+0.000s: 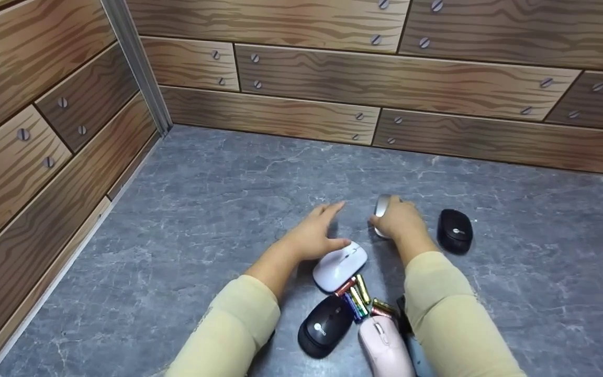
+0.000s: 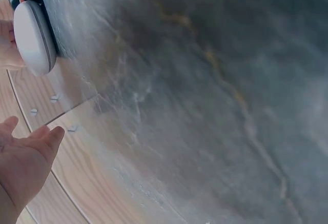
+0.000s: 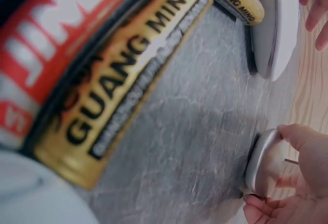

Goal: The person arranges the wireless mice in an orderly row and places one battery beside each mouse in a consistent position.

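My right hand (image 1: 402,220) grips a silver-grey computer mouse (image 1: 382,204) on the grey marbled surface, thumb on one side and fingers on the other. The right wrist view shows this mouse (image 3: 265,160) held by its sides between thumb and fingers. My left hand (image 1: 313,234) is spread, thumb apart from the fingers, at the far end of a white mouse (image 1: 337,269). Its thumb overlaps that mouse's edge in the head view. In the left wrist view the left hand (image 2: 25,167) has nothing in its grasp.
A black mouse (image 1: 455,231) lies right of my right hand. Nearer me are another black mouse (image 1: 322,330), a pink mouse (image 1: 385,348) and several AA batteries (image 1: 356,301). A blue-grey mouse (image 1: 420,360) is partly hidden by my right sleeve. Wood-patterned walls (image 1: 301,73) bound the surface.
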The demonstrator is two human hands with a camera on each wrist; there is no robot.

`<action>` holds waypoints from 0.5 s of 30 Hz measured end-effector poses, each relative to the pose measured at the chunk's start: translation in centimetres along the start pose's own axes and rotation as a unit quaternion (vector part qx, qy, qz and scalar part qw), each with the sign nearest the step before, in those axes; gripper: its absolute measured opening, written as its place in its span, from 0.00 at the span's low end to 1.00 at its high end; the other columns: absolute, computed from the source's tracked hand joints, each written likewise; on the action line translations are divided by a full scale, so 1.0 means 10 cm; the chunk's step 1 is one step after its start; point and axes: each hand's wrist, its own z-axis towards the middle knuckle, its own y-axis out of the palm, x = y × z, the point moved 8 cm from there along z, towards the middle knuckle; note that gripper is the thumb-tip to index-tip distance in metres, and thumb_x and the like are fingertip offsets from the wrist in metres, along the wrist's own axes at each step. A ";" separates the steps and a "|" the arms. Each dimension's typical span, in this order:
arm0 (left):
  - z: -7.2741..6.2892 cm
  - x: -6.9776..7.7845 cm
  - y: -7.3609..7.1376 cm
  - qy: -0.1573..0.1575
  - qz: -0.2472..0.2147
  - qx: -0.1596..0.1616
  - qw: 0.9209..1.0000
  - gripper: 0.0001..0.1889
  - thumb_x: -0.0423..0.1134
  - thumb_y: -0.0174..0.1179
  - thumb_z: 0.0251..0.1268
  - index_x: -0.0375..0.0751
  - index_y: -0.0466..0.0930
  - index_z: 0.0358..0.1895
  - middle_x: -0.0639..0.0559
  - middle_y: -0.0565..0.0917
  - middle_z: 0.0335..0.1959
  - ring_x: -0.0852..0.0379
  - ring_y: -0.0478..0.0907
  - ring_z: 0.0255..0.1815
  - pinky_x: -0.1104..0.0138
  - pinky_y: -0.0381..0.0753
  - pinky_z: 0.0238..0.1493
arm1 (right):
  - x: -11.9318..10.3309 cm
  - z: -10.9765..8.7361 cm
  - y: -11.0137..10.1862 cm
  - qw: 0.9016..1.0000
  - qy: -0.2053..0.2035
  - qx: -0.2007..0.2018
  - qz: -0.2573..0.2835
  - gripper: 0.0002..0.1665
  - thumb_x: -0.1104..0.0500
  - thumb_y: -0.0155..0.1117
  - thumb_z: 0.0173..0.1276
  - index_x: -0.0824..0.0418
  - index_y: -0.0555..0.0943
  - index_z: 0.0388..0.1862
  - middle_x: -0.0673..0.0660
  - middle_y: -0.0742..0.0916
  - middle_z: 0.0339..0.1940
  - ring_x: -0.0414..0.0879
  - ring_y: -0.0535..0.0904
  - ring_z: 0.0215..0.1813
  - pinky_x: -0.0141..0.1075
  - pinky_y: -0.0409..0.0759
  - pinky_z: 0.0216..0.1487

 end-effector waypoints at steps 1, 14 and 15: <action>0.00 0.00 0.00 -0.002 -0.001 -0.001 1.000 0.43 0.54 0.60 0.56 0.57 0.45 0.72 0.43 0.51 0.71 0.45 0.56 0.68 0.52 0.57 0.65 | 0.00 -0.01 -0.01 1.000 -0.002 0.000 0.001 0.46 0.44 0.58 0.60 0.75 0.56 0.64 0.81 0.68 0.56 0.71 0.66 0.57 0.58 0.65 0.57; -0.03 -0.02 -0.10 -0.001 0.007 0.007 1.000 0.43 0.54 0.59 0.57 0.56 0.45 0.72 0.39 0.51 0.71 0.42 0.54 0.68 0.50 0.56 0.65 | 0.05 -0.15 -0.21 0.999 -0.045 -0.012 -0.020 0.45 0.38 0.52 0.63 0.71 0.57 0.66 0.81 0.66 0.58 0.73 0.64 0.58 0.61 0.65 0.55; -0.03 -0.02 -0.11 -0.001 0.007 0.008 1.000 0.43 0.54 0.60 0.56 0.55 0.45 0.72 0.39 0.51 0.70 0.42 0.54 0.68 0.51 0.56 0.66 | 0.04 -0.17 -0.23 0.998 -0.053 -0.012 -0.022 0.46 0.38 0.52 0.63 0.71 0.57 0.66 0.81 0.65 0.58 0.74 0.64 0.58 0.61 0.64 0.56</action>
